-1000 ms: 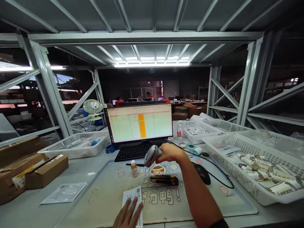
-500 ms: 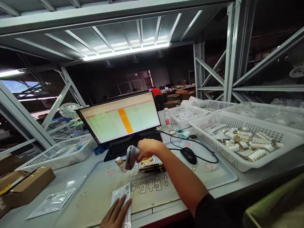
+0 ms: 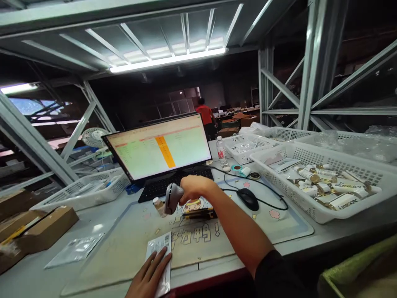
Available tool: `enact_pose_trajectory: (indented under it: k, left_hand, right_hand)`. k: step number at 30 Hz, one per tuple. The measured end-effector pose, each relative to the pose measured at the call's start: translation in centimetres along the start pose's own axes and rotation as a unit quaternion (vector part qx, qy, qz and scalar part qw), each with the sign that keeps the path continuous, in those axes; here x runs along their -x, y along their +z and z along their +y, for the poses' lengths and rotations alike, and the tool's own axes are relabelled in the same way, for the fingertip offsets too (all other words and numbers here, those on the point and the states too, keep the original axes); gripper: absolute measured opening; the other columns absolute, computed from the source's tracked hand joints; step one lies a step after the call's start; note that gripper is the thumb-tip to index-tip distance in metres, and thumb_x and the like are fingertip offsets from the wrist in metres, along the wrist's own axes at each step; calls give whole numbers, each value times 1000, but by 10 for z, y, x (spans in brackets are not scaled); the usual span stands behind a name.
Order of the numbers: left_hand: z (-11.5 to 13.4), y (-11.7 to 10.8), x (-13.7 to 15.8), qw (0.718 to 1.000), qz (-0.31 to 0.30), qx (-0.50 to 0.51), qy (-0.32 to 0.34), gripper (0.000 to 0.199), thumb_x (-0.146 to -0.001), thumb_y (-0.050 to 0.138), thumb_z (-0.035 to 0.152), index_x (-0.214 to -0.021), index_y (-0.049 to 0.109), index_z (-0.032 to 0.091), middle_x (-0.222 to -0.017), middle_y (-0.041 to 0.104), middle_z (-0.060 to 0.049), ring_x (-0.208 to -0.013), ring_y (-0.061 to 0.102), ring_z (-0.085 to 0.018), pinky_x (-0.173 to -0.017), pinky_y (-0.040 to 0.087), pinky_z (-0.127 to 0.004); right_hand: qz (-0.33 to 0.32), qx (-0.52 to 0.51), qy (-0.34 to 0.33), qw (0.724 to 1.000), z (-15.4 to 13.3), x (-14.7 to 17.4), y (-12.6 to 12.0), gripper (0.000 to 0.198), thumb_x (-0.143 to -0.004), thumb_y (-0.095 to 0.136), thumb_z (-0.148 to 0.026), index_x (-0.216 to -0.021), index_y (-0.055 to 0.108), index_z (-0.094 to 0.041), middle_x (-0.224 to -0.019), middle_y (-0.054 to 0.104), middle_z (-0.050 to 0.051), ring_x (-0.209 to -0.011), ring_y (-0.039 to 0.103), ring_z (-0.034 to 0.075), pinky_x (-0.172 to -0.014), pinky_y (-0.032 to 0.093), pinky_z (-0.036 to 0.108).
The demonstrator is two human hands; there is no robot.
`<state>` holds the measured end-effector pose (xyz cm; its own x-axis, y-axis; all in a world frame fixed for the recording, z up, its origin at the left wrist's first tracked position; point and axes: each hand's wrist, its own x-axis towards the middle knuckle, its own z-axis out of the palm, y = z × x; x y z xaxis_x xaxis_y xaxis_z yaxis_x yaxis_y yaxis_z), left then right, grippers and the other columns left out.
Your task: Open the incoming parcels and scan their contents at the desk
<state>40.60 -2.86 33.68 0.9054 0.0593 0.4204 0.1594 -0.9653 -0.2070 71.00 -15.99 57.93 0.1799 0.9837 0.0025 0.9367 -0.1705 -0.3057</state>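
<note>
My right hand (image 3: 196,187) is wrapped round the handle of a grey barcode scanner (image 3: 172,198), held above the desk mat with its head tilted downward. Under my left hand (image 3: 151,271) lies a white printed packet (image 3: 159,244) with a barcode near its top right corner; the fingers rest flat on it. Just behind the scanner stands a small bottle (image 3: 157,203) with a white cap, partly hidden. A dark, flat item with yellow edges (image 3: 200,213) lies on the desk mat (image 3: 124,240) below my right wrist.
A monitor (image 3: 161,149) and keyboard (image 3: 155,189) stand behind the hands. To the right are a mouse (image 3: 247,199), a water bottle (image 3: 221,151) and a white basket (image 3: 310,207) of small bottles. Cardboard boxes (image 3: 49,234) and a clear packet (image 3: 74,250) lie left.
The camera view has shifted slightly. Both hands keep nearly the same places, with the scanner still over the mat. In the background, a person in red now stands more upright.
</note>
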Motion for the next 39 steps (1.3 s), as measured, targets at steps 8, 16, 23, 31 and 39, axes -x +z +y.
enact_pose_trajectory:
  k: [8, 16, 23, 31, 39]
  left_hand:
    - [38, -45, -18, 975, -165, 104, -109, 80, -96, 70, 58, -162, 44, 20, -173, 32, -11, -158, 29, -40, -128, 34, -59]
    - [40, -60, -29, 965, -206, 108, -119, 84, -92, 70, 67, -159, 46, 23, -173, 32, -11, -154, 32, -41, -124, 36, -58]
    - [40, -64, -40, 964, -227, 87, -107, 78, -91, 70, 65, -152, 50, 21, -172, 33, -10, -149, 36, -43, -117, 38, -57]
    - [41, -63, -44, 961, -225, 106, -124, 81, -86, 75, 65, -150, 52, 21, -168, 38, -12, -147, 35, -45, -118, 34, -60]
    - [27, -57, -24, 960, -189, 142, -149, 79, -83, 79, 68, -148, 55, 31, -168, 42, -5, -151, 36, -42, -122, 36, -59]
  right_hand:
    - [-45, 36, 25, 998, -6, -8, 10, 28, -82, 82, -33, -96, 79, -9, -75, 70, 5, -61, 62, 15, -52, 42, 25]
    - [-107, 86, -4, 991, -26, -21, 35, 27, -81, 82, -39, -91, 77, -14, -76, 69, 4, -62, 61, 17, -52, 40, 29]
    - [-124, 111, -18, 986, -32, -27, 46, 28, -82, 82, -40, -90, 77, -15, -76, 70, 4, -63, 62, 18, -53, 40, 29]
    - [-118, 98, -23, 988, -32, -29, 52, 25, -83, 83, -38, -89, 78, -14, -72, 68, 2, -62, 61, 16, -55, 39, 27]
    - [-64, 70, 62, 994, 1, -36, 43, 33, -84, 82, -47, -97, 77, -17, -96, 76, 7, -80, 70, 23, -61, 44, 28]
